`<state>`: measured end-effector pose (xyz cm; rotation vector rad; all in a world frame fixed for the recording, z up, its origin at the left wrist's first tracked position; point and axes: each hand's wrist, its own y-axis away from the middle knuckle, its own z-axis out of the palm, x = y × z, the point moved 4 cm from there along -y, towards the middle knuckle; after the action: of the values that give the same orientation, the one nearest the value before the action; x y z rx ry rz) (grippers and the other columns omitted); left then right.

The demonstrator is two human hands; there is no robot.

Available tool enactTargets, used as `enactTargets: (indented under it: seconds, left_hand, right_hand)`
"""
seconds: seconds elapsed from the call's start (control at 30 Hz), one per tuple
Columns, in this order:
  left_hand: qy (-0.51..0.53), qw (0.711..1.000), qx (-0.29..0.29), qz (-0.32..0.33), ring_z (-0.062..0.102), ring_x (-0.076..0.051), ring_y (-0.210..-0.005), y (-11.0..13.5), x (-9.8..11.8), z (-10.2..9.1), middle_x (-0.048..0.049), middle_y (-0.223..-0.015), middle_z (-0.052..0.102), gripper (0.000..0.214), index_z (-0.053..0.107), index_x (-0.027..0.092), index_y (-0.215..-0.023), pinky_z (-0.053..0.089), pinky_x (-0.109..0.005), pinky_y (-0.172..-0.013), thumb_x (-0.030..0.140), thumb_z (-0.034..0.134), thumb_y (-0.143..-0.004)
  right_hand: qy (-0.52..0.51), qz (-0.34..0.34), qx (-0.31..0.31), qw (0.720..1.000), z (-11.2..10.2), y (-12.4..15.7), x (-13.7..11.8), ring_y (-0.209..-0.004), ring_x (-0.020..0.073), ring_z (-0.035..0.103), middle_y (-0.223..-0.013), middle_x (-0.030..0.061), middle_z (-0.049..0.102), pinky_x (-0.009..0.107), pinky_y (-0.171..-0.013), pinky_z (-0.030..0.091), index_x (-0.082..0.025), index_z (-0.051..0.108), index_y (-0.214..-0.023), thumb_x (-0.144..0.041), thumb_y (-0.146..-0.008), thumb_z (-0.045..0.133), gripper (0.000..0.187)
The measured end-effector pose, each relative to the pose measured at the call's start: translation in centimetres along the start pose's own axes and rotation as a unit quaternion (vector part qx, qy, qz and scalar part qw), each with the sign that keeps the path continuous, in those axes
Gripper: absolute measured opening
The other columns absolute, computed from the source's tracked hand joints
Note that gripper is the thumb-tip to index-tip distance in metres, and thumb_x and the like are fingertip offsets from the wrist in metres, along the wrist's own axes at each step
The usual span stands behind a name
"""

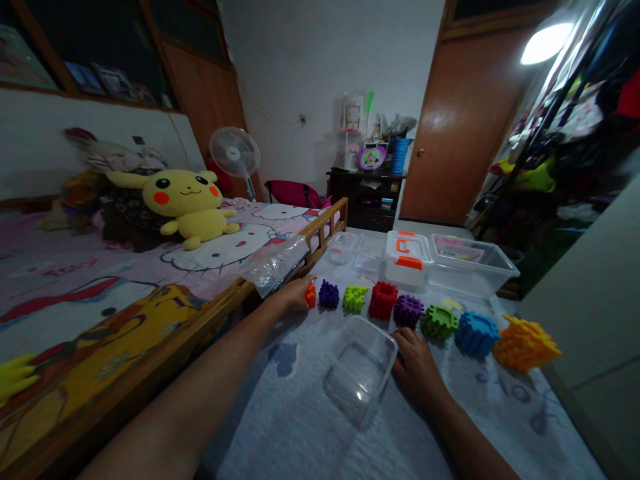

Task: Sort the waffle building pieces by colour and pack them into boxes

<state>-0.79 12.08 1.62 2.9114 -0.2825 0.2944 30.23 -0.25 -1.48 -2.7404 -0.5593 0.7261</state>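
Observation:
My left hand [298,294] reaches to the far left end of a row of toy blocks, its fingers closed around a small orange block [311,295]. My right hand [414,351] grips the right side of a clear plastic box [357,373], which is tilted on the cloth; some fingertips are hidden. Along the row stand a dark blue block [329,294], a lime block [355,299], a red block [383,300], a purple block [409,311], a green block [439,323], a light blue block [477,333] and a large yellow-orange block [526,344].
Behind the row stand a lidded container with orange latches [407,257], a long clear bin [473,263] and a small clear tub [343,247]. A wooden bed rail [220,308] runs along the left, with a plastic bag [277,263] over it. A cabinet [595,327] borders the right.

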Motion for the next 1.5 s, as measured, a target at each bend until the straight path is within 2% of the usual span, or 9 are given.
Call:
enactTargets:
  seconds: [0.23,0.47,0.63,0.83,0.97,1.1,1.2,1.3,1.5]
  left_hand:
    - [-0.015,1.0,-0.016,0.015,0.063,-0.024,-0.091,0.2,0.5,0.0,-0.008,-0.1,0.065,0.09,0.036,0.018,-0.142,0.048,-0.032,-0.08,0.02,0.073,-0.059]
    - [-0.022,1.0,0.0,0.0,0.063,-0.027,-0.094,0.7,0.7,-0.5,-0.0103,-0.109,0.065,0.095,0.039,0.019,-0.139,0.048,-0.033,-0.078,0.02,0.074,-0.051]
    - [-0.009,1.0,0.023,-0.001,0.063,-0.027,-0.093,1.9,0.7,-0.8,-0.0079,-0.102,0.066,0.09,0.044,0.019,-0.135,0.048,-0.033,-0.079,0.02,0.075,-0.05]
    - [0.019,0.998,0.051,0.018,0.064,-0.024,-0.092,4.1,1.3,-2.9,-0.0054,-0.103,0.065,0.081,0.043,0.019,-0.133,0.048,-0.03,-0.077,0.026,0.073,-0.057]
    - [0.044,0.99,0.096,0.092,0.063,-0.022,-0.093,7.2,4.3,-6.2,-0.0042,-0.109,0.064,0.076,0.043,0.022,-0.131,0.048,-0.031,-0.081,0.023,0.07,-0.061]
    - [0.057,0.974,0.093,0.198,0.061,-0.023,-0.104,10.8,9.9,-8.4,-0.0061,-0.118,0.061,0.075,0.041,0.024,-0.134,0.046,-0.033,-0.09,0.025,0.071,-0.065]
    - [0.032,0.964,0.041,0.26,0.058,-0.024,-0.111,12.2,13.9,-7.8,-0.0066,-0.123,0.06,0.076,0.041,0.023,-0.132,0.045,-0.033,-0.094,0.02,0.072,-0.062]
    - [0.003,0.951,-0.015,0.308,0.056,-0.025,-0.116,12.3,16.7,-6.2,-0.0071,-0.127,0.058,0.073,0.041,0.024,-0.131,0.044,-0.033,-0.095,0.019,0.071,-0.064]
    - [-0.062,0.941,-0.081,0.323,0.062,-0.025,-0.103,11.5,18.3,-4.7,-0.0072,-0.116,0.064,0.069,0.044,0.024,-0.127,0.047,-0.031,-0.085,0.02,0.073,-0.064]
  right_hand:
    - [0.003,0.002,-0.002,1.0,0.2,0.1,0.3,-0.093,0.0234,0.053,-0.098,0.0083,0.06,0.035,-0.084,0.042,-0.019,0.066,-0.094,-0.015,-0.084,0.051,0.018]
    - [0.001,0.004,-0.003,1.0,0.4,0.1,0.3,-0.093,0.0233,0.053,-0.098,0.0081,0.061,0.035,-0.085,0.041,-0.019,0.066,-0.095,-0.016,-0.084,0.053,0.018]
    - [0.004,0.003,-0.002,1.0,0.3,0.0,0.3,-0.094,0.0236,0.054,-0.099,0.0089,0.061,0.035,-0.086,0.041,-0.018,0.066,-0.094,-0.016,-0.085,0.051,0.018]
    - [0.008,0.004,-0.004,1.0,0.2,0.0,0.4,-0.096,0.0242,0.053,-0.101,0.0096,0.061,0.035,-0.087,0.042,-0.017,0.066,-0.098,-0.016,-0.084,0.052,0.02]
    - [0.005,0.01,-0.011,1.0,0.2,0.0,0.3,-0.095,0.0235,0.053,-0.101,0.0093,0.061,0.034,-0.086,0.041,-0.017,0.066,-0.097,-0.017,-0.084,0.053,0.018]
    - [0.008,0.017,-0.013,1.0,0.2,-0.1,0.3,-0.096,0.0233,0.053,-0.101,0.009,0.061,0.035,-0.087,0.04,-0.017,0.066,-0.097,-0.019,-0.086,0.053,0.017]
    - [0.006,0.015,-0.013,1.0,0.3,0.0,0.3,-0.096,0.0229,0.052,-0.102,0.0091,0.061,0.034,-0.088,0.04,-0.018,0.067,-0.097,-0.019,-0.087,0.052,0.017]
    - [-0.002,0.013,-0.012,1.0,0.3,0.0,0.3,-0.096,0.0226,0.052,-0.101,0.0085,0.061,0.034,-0.087,0.04,-0.018,0.067,-0.096,-0.018,-0.087,0.053,0.017]
    - [-0.003,0.01,-0.005,1.0,0.2,0.0,0.3,-0.096,0.0224,0.052,-0.1,0.0079,0.06,0.034,-0.086,0.039,-0.019,0.067,-0.097,-0.018,-0.086,0.053,0.017]
